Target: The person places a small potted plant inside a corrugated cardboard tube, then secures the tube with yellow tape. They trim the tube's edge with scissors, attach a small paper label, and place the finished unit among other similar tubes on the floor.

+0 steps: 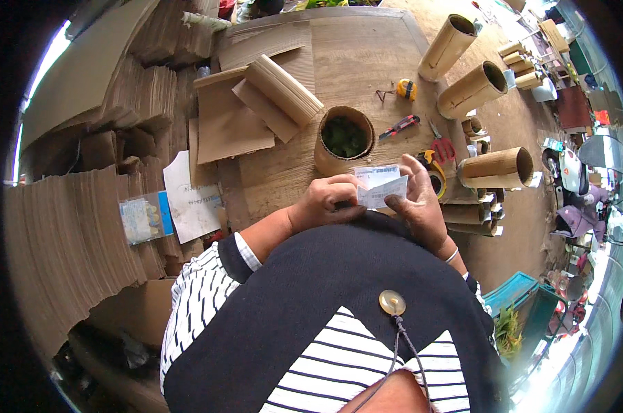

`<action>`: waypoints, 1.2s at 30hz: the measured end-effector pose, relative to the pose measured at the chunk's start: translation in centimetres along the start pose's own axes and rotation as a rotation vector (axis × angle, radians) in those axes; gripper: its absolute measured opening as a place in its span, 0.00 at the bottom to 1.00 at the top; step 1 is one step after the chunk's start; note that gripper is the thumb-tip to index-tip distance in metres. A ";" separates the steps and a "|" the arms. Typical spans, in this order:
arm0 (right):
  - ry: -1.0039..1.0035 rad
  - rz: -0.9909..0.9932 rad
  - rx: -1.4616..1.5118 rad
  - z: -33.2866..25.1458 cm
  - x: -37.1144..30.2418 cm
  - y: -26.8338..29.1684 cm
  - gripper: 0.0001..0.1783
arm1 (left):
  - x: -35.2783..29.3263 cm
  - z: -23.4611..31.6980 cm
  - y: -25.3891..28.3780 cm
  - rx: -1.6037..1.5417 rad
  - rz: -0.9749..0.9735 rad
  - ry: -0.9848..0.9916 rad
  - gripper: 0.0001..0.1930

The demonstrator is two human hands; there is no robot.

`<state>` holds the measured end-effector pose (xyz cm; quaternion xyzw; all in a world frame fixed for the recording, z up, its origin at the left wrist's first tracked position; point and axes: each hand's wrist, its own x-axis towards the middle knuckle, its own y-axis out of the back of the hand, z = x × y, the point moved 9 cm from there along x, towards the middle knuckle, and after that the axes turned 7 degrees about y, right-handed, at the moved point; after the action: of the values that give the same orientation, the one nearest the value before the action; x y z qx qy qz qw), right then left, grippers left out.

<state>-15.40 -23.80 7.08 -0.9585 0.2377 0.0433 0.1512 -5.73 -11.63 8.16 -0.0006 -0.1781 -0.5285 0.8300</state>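
A white printed paper label [382,186], folded or doubled over, is held in front of my body above the table's near edge. My left hand [328,200] pinches its left side with curled fingers. On the other side, my right hand [423,205] grips it between thumb and fingers. Just beyond the label stands an upright cardboard tube [333,160] with green leaves [344,136] inside. A red and black utility knife [399,126] lies to the right of that tube. Close to my right hand are a yellow and black tape measure [432,169] and red-handled scissors [443,148].
Flat and folded cardboard [235,124] covers the table's left part, beside tall cardboard stacks [70,227]. Several brown tubes stand or lie along the right edge, including one tube [490,169]. Another yellow tape measure [406,89] lies farther back. A teal crate [525,296] sits at lower right.
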 end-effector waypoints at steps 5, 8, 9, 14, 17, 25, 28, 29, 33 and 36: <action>-0.004 0.052 0.035 -0.8 -0.3 1.0 0.39 | 1.8 1.1 0.8 -0.027 0.019 -0.146 0.06; 0.267 -0.023 -0.586 -4.7 -0.9 1.3 0.21 | 4.4 -0.5 5.1 0.327 0.340 -0.184 0.05; 0.377 -0.101 -0.879 -5.6 -1.3 0.8 0.18 | 5.3 -2.1 6.1 0.415 0.412 -0.060 0.08; 0.300 -0.446 -0.890 -4.1 -2.1 -2.0 0.09 | 8.0 -7.1 3.7 0.956 0.190 -0.072 0.24; 0.131 -0.385 -0.908 -3.8 -2.2 -0.9 0.07 | 8.5 -9.0 2.9 0.894 -0.026 0.062 0.28; 0.144 -0.045 -0.981 -4.2 -0.1 3.1 0.09 | 6.4 -8.2 1.7 0.934 -0.017 -0.005 0.23; 0.274 0.129 -0.963 -4.2 3.2 5.1 0.10 | 5.9 -7.4 2.0 0.854 0.067 -0.064 0.22; 0.336 0.193 -0.951 -4.4 4.1 5.0 0.10 | 5.9 -7.3 2.0 0.825 0.083 -0.074 0.22; 0.498 0.269 -0.859 -3.1 7.5 2.5 0.10 | 5.7 -7.3 2.2 0.797 0.142 -0.102 0.17; 0.451 0.148 -1.102 0.1 8.9 2.0 0.11 | 6.0 -7.3 2.1 0.778 0.170 -0.110 0.16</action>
<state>-8.50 -29.35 5.10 -0.8621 0.2725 -0.0340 -0.4258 0.53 -17.29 3.52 0.2705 -0.4084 -0.3502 0.7984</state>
